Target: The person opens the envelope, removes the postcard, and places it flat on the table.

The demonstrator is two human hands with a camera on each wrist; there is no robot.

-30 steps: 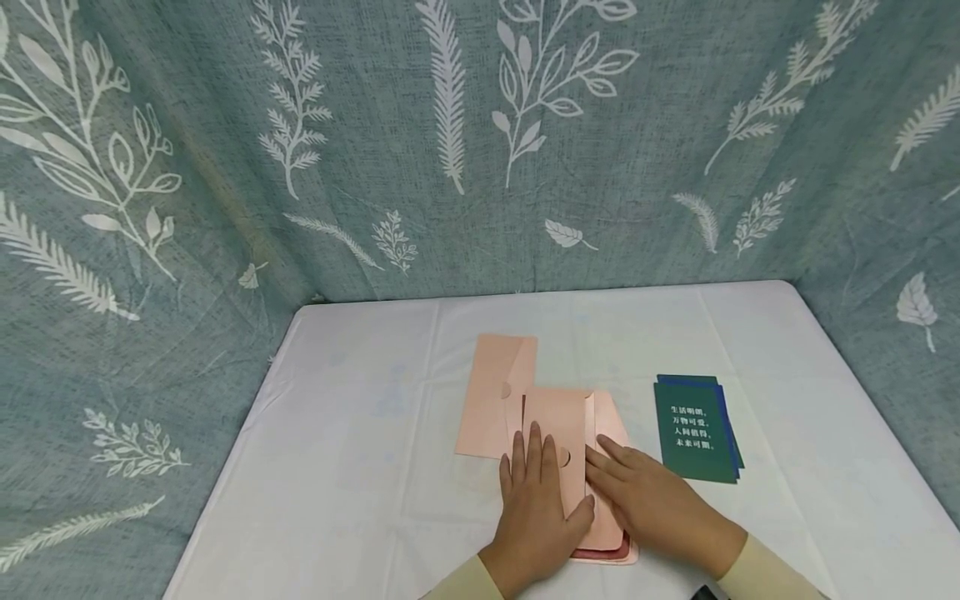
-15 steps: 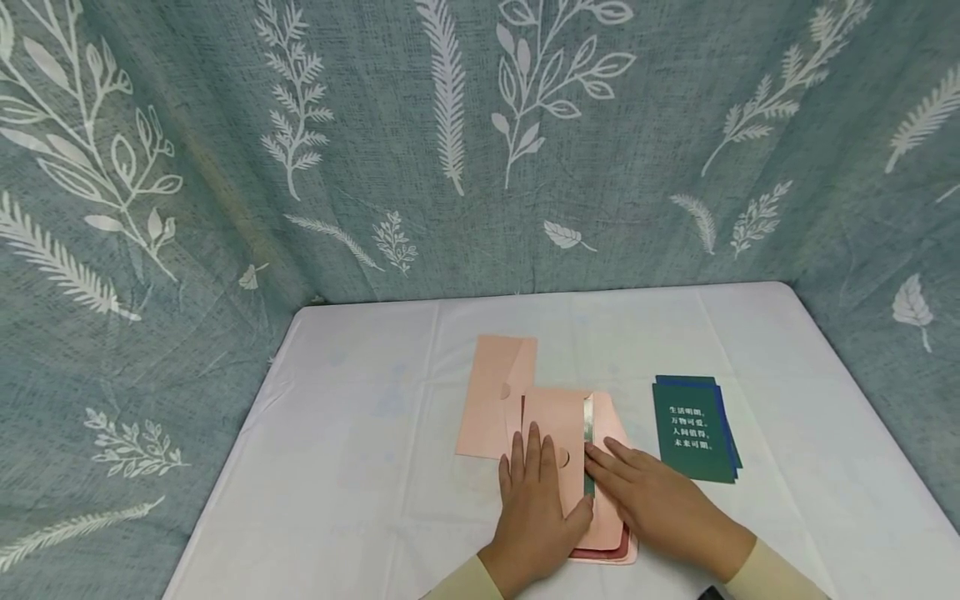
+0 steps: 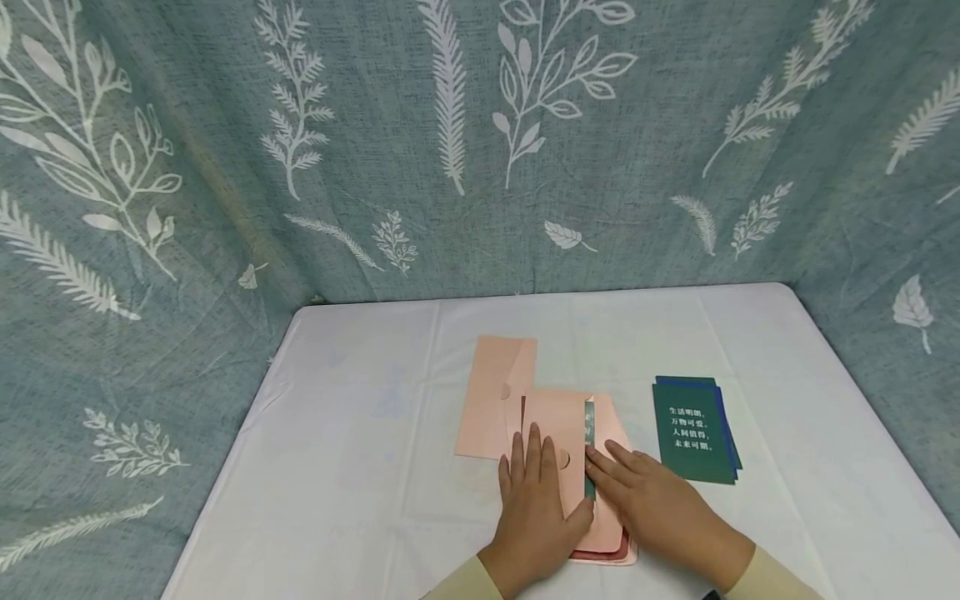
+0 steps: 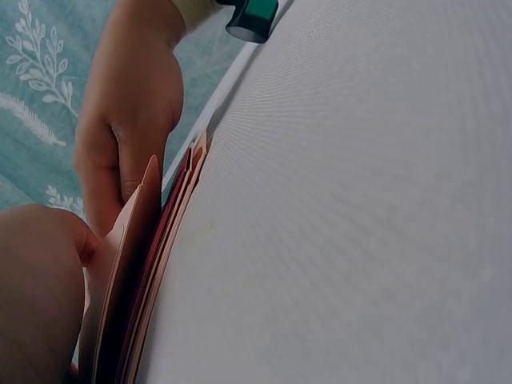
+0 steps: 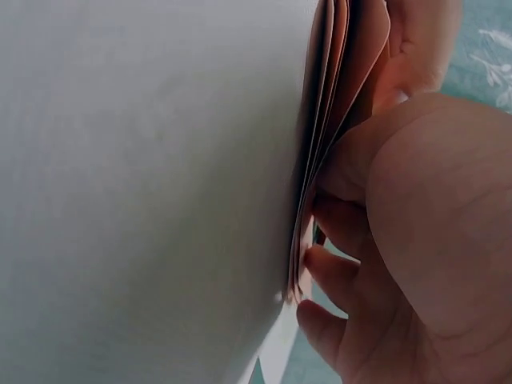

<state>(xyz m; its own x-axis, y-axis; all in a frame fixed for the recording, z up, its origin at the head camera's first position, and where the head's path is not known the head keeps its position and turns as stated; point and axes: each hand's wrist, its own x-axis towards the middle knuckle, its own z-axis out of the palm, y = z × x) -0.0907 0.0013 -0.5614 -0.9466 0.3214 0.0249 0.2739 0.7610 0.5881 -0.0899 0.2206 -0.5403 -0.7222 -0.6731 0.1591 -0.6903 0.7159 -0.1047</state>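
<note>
In the head view, my left hand (image 3: 537, 517) lies flat with spread fingers on a pink envelope (image 3: 555, 417), which tops a small stack of pink and dark red layers. A narrow strip of green card (image 3: 589, 421) with white lettering shows along the envelope's right-hand opening; its other part is hidden inside. My right hand (image 3: 660, 508) rests its extended fingertips on the opened flap beside that strip. The right wrist view has the right hand's fingers (image 5: 328, 272) against the edge of the layered envelopes (image 5: 340, 48). From the left wrist, the stacked edges (image 4: 152, 264) appear between both hands.
Another pink envelope (image 3: 487, 400) lies to the upper left, partly beneath the one being handled. Green and blue cards (image 3: 690, 425), the top one with white writing, are piled at the right. A white cloth (image 3: 337, 467) covers the table; a patterned teal curtain (image 3: 480, 233) hangs behind.
A green strip now shows in the envelope's opening, where a pale band was one second ago; its lettering is clearer now. The right hand has shifted slightly, while the left stays put.
</note>
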